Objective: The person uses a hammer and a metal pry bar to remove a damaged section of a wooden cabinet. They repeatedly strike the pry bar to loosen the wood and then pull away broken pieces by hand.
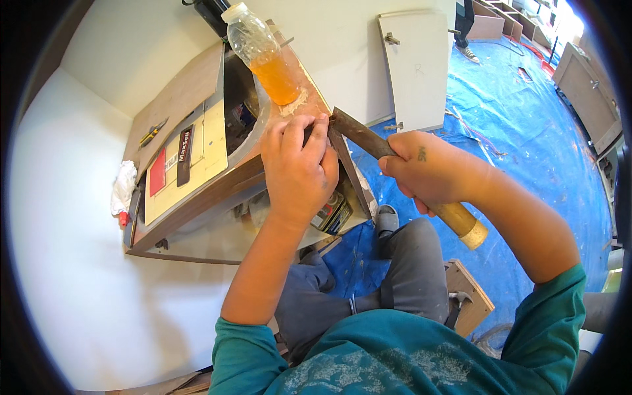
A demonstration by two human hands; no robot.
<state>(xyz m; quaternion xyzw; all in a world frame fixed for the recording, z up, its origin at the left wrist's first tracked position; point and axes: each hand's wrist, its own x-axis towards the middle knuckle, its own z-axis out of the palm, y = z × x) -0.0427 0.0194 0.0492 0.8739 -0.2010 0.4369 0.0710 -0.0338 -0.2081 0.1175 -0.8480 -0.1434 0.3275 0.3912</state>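
My left hand [297, 158] rests at the front right corner of a wooden cabinet [197, 230], fingers curled and pinched at its edge; what they hold there is hidden. In my right hand [428, 168] is a long brown tool [359, 135] with a pale round handle end, its flat tip beside my left fingertips at the corner. A plastic bottle [270, 76] of orange liquid stands on the top, just behind my left hand. The top has a cut-out opening, a loose pale board [210, 158] and yellow-handled pliers [150, 135]. Some items inside are partly hidden by my hand.
A white panel [413, 72] with hinges leans on the back wall. Another person's leg [466, 33] shows beyond it. Blue sheeting [540, 210] with scraps covers the floor. A hammer [461, 299] lies on a board by my right leg; cabinet pieces [586, 99] stand at far right.
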